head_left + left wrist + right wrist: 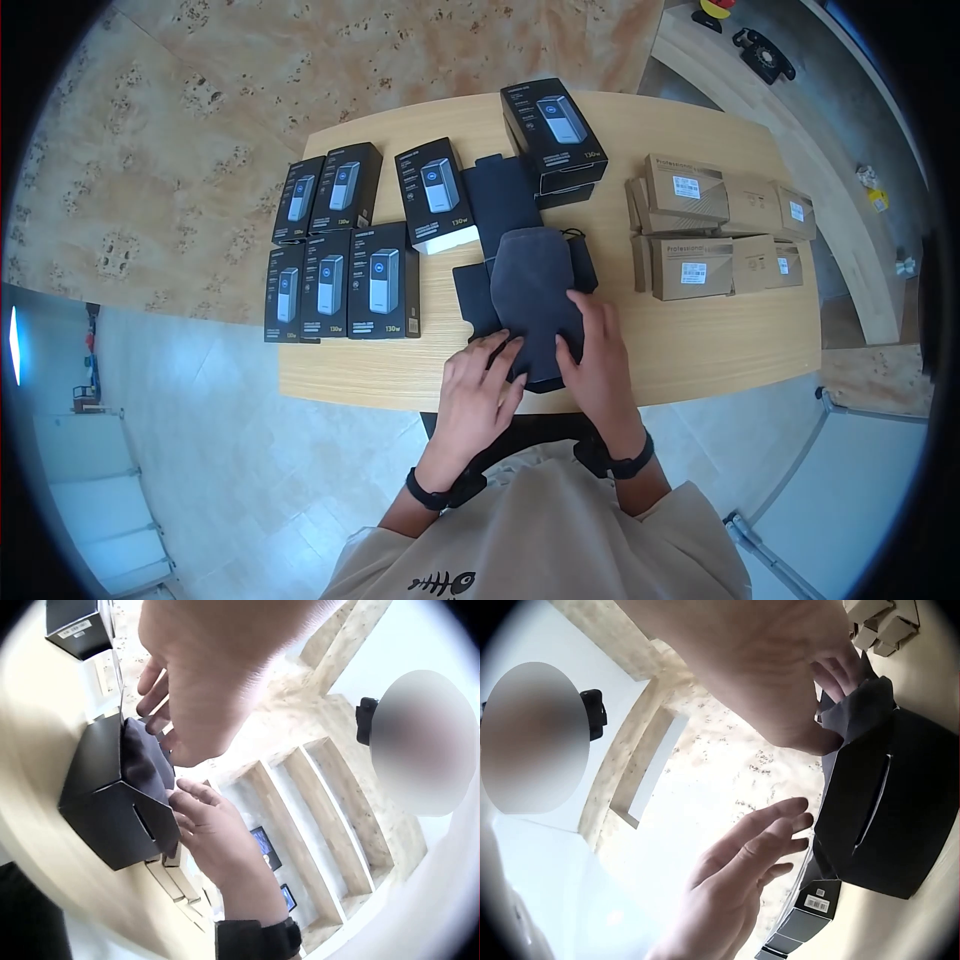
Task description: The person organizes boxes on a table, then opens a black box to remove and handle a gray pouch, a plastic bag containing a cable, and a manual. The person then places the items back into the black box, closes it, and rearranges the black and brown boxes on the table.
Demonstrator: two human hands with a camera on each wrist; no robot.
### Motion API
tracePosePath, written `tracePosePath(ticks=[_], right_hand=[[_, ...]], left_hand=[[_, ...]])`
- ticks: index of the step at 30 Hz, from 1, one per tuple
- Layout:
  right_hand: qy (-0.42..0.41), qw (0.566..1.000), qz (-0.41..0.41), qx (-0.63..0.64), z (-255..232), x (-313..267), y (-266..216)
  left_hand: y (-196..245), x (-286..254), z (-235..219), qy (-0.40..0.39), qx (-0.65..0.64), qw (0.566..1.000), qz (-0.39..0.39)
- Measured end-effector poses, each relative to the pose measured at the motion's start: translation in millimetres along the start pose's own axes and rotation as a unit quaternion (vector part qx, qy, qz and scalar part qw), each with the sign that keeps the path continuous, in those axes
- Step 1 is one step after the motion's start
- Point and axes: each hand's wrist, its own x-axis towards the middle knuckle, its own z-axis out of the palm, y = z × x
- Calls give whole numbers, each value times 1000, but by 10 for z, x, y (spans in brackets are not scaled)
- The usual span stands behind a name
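Note:
A dark grey fabric pouch lies in an opened black box, bulging above its walls and covering whatever is beneath. The box's long lid flap is folded back away from the person. My left hand hovers at the near left edge of the pouch with fingers loosely spread, holding nothing. On the other side, my right hand touches the pouch's right edge with thumb and fingers apart. In the right wrist view, a slot shows in the box's near end wall.
Several black printed boxes stand at the left, one more beside the flap. Another black box is behind the opened one. Brown cardboard boxes are stacked at the right. The wooden table's near edge runs before the person.

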Motion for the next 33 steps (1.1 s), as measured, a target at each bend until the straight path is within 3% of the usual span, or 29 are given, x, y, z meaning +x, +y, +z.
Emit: tracePosePath(ticks=[4, 10, 11, 12, 13, 15, 16, 18, 19, 20, 22, 24, 26, 27, 29, 30, 32, 33], right_hand=[[17, 1000, -3, -7, 72, -12, 17], [21, 994, 36, 102, -83, 30, -272], [29, 990, 5, 137, -73, 13, -345], [37, 984, -27, 171, -52, -3, -402], [35, 981, -71, 177, -22, -21, -437], [5, 977, -91, 191, 21, -74, -590], [-27, 972, -110, 205, 35, -87, -645], [-80, 958, -166, 220, 69, -95, -679], [-86, 955, -164, 232, 65, -107, -705], [-93, 952, -161, 244, 57, -113, -725], [-97, 952, -164, 240, 11, -111, -659], [-103, 952, -165, 236, -60, -106, -545], [3, 972, -133, 194, -124, -81, -398], [1, 972, -133, 193, -140, -70, -324], [8, 988, -14, 156, -161, -53, -203], [9, 988, -14, 155, -177, -56, -187], [-83, 958, 95, 258, -195, -82, -170], [-83, 958, 96, 257, -195, -94, -173]], left_hand=[[-6, -10, 68, -20, 9, 1000, 15], [-23, -41, 49, -30, -83, 996, -14], [-10, -41, 42, -18, -259, 963, -68], [15, -23, 27, -5, -425, 897, -118], [52, 2, 0, -6, -425, 898, -116], [134, 56, -62, 62, -567, 811, -127], [126, 66, -68, 61, -567, 812, -127], [77, 65, -105, 75, -607, 770, -180], [-57, -17, -29, 59, -637, 737, -216], [-156, -109, 24, 59, -637, 738, -217], [-171, -132, -8, 39, -691, 660, -292], [-146, -63, -31, 43, -688, 649, -321], [-90, 3, -56, 51, -731, 599, -322], [-60, 30, -74, 51, -743, 589, -313], [-42, 35, -83, 45, -746, 581, -323], [-40, 48, -83, 36, -747, 575, -332], [-34, 71, -78, 23, -739, 585, -334], [-29, 73, -73, 11, -730, 595, -338]])
